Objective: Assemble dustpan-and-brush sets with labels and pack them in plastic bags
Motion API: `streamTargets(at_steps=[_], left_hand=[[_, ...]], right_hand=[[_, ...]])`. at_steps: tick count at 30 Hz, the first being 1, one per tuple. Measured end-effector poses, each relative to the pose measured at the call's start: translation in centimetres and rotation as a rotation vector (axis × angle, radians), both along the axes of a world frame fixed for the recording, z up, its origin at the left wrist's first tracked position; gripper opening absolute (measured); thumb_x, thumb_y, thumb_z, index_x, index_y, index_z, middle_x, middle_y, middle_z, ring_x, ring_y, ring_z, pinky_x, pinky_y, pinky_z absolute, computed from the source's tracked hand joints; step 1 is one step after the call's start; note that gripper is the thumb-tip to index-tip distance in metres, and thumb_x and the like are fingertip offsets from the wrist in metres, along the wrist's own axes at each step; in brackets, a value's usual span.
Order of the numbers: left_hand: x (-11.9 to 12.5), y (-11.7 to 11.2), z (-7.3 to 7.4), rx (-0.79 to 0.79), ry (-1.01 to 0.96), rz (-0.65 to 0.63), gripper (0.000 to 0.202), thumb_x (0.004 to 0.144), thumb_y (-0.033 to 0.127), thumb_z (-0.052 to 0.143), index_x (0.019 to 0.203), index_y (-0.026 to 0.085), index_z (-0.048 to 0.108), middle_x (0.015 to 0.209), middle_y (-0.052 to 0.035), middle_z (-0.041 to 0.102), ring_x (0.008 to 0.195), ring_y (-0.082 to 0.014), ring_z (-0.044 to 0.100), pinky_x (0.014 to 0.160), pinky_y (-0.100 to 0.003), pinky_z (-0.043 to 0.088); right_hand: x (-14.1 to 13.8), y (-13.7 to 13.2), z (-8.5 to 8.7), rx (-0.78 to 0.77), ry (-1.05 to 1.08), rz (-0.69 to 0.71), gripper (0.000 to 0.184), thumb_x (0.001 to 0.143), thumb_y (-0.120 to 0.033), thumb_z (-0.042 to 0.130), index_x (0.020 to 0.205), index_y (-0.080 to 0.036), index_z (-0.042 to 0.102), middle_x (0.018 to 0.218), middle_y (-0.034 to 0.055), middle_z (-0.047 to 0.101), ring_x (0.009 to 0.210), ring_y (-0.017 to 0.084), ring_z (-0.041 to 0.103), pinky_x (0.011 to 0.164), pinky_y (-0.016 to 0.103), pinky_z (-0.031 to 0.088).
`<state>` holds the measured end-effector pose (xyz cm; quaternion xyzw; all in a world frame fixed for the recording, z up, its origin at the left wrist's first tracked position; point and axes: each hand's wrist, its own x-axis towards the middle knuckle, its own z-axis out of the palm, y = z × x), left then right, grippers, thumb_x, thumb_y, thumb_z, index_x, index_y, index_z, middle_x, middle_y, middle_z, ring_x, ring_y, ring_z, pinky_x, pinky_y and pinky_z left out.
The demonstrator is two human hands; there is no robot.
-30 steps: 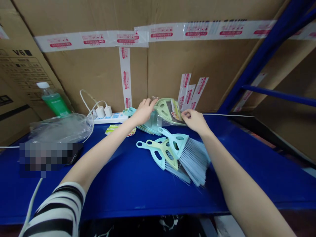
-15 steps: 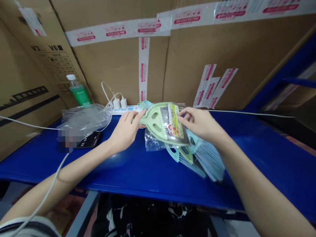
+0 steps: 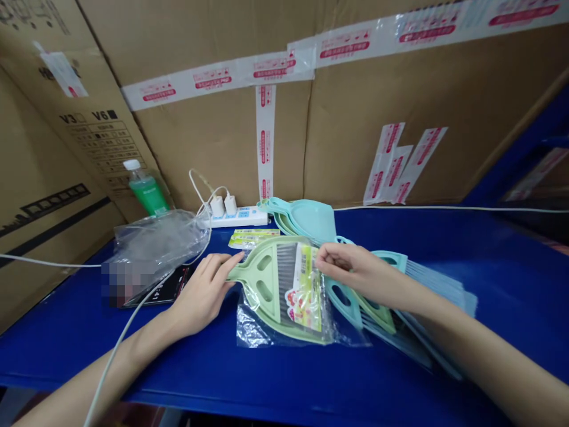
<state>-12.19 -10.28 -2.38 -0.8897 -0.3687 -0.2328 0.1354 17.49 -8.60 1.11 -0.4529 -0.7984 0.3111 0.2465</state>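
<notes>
A light green dustpan (image 3: 260, 296) lies on the blue table with a matching green hand brush (image 3: 272, 276) nested in it. Across the grey bristles rests a printed card (image 3: 306, 290). Clear plastic bag film (image 3: 253, 329) shows around the set's lower edge; I cannot tell whether it fully encloses it. My left hand (image 3: 202, 290) is closed on the handle end at the left. My right hand (image 3: 342, 264) has its fingers curled together at the card's upper right edge; what they pinch is hidden. Under my right forearm lie several blue and green hand brushes (image 3: 344, 302).
Blue and green dustpans (image 3: 313, 218) are stacked at the back, beside more printed cards (image 3: 253, 237). A power strip (image 3: 242, 217) with two chargers, a green bottle (image 3: 149, 193), crumpled plastic bags (image 3: 157, 240) and a phone (image 3: 173, 287) stand left. Large cardboard boxes (image 3: 200, 136) form the back wall.
The view has tilted and come closer. The green set now lies flatter on the table, revealing stacked dustpans and cards behind it. Both hands have stayed at the set.
</notes>
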Motion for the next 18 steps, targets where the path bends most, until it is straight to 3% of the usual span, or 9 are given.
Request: streamTargets(at_steps=[4,9,14,18], left_hand=[[-0.6,0.2,-0.3,-0.098,-0.051,0.009,0.047,0.096,0.018,0.033,0.142,0.022,0.028,0.113,-0.0111,0.056,0.100,-0.0239,0.055,0.086,-0.039,0.049],[-0.7,0.0,-0.2,-0.168,-0.059,0.014,0.047,0.096,0.017,0.034,0.142,0.023,0.028,0.115,-0.0106,0.055,0.103,-0.0238,0.054,0.089,-0.040,0.048],[-0.7,-0.1,-0.1,-0.166,-0.078,-0.005,0.048,0.096,0.016,0.034,0.143,0.024,0.026,0.115,-0.0100,0.054,0.102,-0.0235,0.053,0.088,-0.039,0.048],[-0.5,-0.2,0.3,-0.189,-0.056,-0.008,0.049,0.095,0.014,0.035,0.143,0.023,0.026,0.116,-0.0110,0.053,0.103,-0.0241,0.052,0.089,-0.040,0.047]], right_hand=[[0.5,0.6,-0.7,-0.058,-0.075,0.062,0.035,0.086,-0.039,0.035,0.098,-0.019,0.061,0.057,-0.0053,0.038,0.050,0.013,0.034,0.047,0.026,0.030],[0.2,0.7,-1.6,-0.044,-0.175,0.018,0.044,0.087,-0.039,0.041,0.124,-0.022,0.059,0.058,-0.0033,0.048,0.048,0.013,0.041,0.046,0.028,0.032],[-0.8,0.1,-1.8,0.033,-0.166,-0.079,0.043,0.085,-0.034,0.046,0.123,-0.019,0.060,0.067,0.0004,0.061,0.048,0.014,0.048,0.050,0.029,0.037],[-0.7,0.5,-2.3,0.084,-0.141,-0.113,0.037,0.082,-0.030,0.048,0.115,-0.018,0.059,0.071,0.0005,0.062,0.046,0.012,0.047,0.048,0.028,0.036]])
